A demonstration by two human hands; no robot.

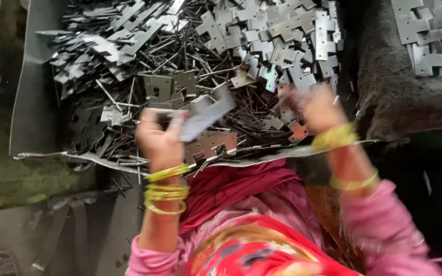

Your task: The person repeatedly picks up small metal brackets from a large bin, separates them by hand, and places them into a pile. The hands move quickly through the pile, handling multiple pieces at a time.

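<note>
Plate held in the left hand, right hand blurred over the pile

Nearest the camera, a red and pink lap (251, 240) is seen, with yellow bangles (166, 191) stacked on the left wrist. Just above them the left hand (160, 138) is closed on a flat grey plate (206, 113), pinched at its lower left end; its long axis is tilted up and to the right, away from the grip and towards the right hand (317, 108). That hand is smeared by motion, so whether anything is gripped cannot be told; it is seen just beside the plate's free end, over the pile. Beyond both hands, a metal tray (26, 102) is heaped with thin pins (180, 59) and more cut plates (282, 30). Farthest right, a second stack (428, 33) is seen.
</note>
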